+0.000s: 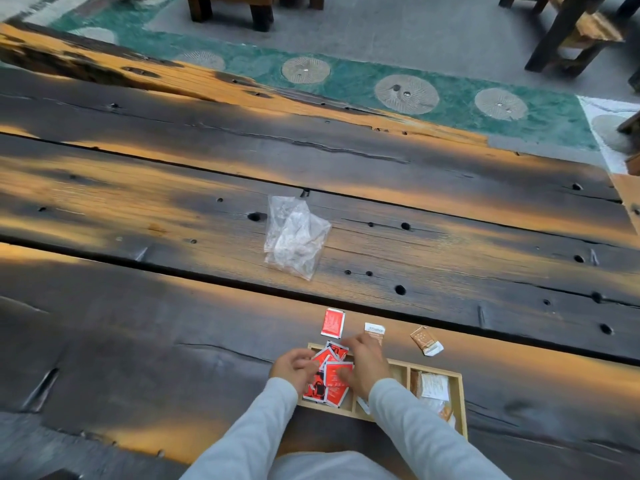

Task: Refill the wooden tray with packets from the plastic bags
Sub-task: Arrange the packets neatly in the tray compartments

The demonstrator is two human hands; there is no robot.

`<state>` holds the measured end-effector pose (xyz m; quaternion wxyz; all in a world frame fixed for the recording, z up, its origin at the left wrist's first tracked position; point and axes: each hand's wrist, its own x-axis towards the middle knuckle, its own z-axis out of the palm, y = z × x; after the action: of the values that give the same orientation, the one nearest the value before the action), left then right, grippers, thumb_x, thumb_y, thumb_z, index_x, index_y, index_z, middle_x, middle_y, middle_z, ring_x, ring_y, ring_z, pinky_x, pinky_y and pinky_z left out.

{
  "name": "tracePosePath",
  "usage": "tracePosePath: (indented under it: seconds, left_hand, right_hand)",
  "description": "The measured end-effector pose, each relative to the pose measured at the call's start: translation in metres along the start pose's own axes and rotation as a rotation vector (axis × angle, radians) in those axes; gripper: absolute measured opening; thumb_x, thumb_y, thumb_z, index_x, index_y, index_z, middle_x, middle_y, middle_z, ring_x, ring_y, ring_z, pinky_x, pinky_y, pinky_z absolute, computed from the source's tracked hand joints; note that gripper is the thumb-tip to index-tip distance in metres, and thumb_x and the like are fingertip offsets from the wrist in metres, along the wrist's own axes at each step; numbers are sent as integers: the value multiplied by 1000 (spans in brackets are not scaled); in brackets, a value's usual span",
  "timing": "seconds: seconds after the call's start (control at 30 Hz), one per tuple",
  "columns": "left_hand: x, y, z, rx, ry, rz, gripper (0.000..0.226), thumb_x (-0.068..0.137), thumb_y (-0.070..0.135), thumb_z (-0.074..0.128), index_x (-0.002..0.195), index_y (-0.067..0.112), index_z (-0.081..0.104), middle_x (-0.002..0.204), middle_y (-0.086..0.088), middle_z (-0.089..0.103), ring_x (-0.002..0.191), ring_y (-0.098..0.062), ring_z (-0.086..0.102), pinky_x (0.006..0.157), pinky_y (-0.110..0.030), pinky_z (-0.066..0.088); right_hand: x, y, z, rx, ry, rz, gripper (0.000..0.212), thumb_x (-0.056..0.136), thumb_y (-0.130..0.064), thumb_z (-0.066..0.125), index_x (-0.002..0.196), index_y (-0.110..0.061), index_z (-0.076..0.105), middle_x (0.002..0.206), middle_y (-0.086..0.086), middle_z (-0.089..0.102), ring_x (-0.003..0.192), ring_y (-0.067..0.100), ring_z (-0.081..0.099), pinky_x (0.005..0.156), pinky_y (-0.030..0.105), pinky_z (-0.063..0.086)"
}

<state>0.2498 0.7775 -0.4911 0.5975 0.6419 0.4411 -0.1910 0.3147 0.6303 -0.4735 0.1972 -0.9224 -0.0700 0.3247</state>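
Wooden tray (462,403) with three compartments sits at the near edge of the dark plank table (173,341). Both hands are over its left compartment: left hand (294,370) and right hand (367,367) each pinch red foil packets (332,382). One loose red packet (332,323) lies just beyond the right hand, long axis pointing away, so that hand's nearer.

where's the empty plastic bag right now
In the head view the plastic bag lies crumpled mid-table, well beyond the wooden tray and the loose red packet.
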Motion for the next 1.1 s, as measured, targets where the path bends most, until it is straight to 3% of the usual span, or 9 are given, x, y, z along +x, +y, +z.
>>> tracePosePath:
  seconds: [0.13,0.23,0.37,0.43,0.6,0.7,0.83,0.9,1.1]
  left_hand:
    - [1,-10,4,86,4,10,12,90,18,67,99,27,67,108,-10,73,91,-25,73,79,-35,64]
    - [3,-11,6,105,5,12,14,92,15,66,102,23,67,111,-12,73,91,-24,73,72,-29,62]
    - [7,-14,5,145,-6,52,17,91,10,64,96,26,68,110,-16,74,89,-27,72,77,-33,62]
    - [8,-16,5,177,-24,67,20,92,9,61,104,22,70,112,-13,74,96,-26,69,84,-30,58]
    - [8,-16,9,182,-35,38,28,95,20,64,123,19,66,118,-5,71,108,-23,68,91,-33,59]
    - [8,-15,10,179,-14,36,23,95,23,64,118,22,67,116,-4,72,108,-25,70,92,-40,60]
    - [7,-14,8,177,30,61,12,95,23,63,107,24,67,112,-7,73,99,-22,69,87,-39,61]
    - [5,-15,8,216,41,75,14,95,26,64,109,27,64,111,-1,70,98,-18,66,88,-36,60]
    - [1,-14,11,460,30,189,47,86,32,75,129,25,60,123,-1,61,112,-19,64,95,-30,56]
  right_hand:
    - [-2,5,6,-10,-12,-41,32,90,-27,75,117,-28,58,126,-4,62,117,17,62,97,27,54]
    - [-4,10,11,106,-78,-14,41,88,-27,78,121,-32,54,123,-5,66,112,16,67,88,25,57]
    - [0,22,9,248,-47,34,21,89,-28,76,108,-30,67,105,-7,69,97,12,67,88,28,59]
    - [1,31,4,348,-18,78,12,90,-29,75,100,-32,70,99,-12,71,93,10,68,92,35,59]
    - [-7,57,-16,677,117,196,6,95,-24,71,98,-29,71,97,-10,73,93,13,70,92,43,58]
    - [-12,59,-23,790,74,219,8,95,-25,70,102,-23,74,105,-1,77,99,19,74,83,34,59]
    - [-13,44,-15,571,-105,172,10,92,-37,72,98,-30,76,106,-5,79,98,16,74,93,42,59]
    - [-11,33,-6,314,-126,97,28,91,-46,69,114,-31,75,119,-7,77,107,14,72,96,37,57]
    - [-6,15,12,62,-27,-13,44,95,-35,70,137,-26,62,137,-4,68,122,17,66,104,32,53]
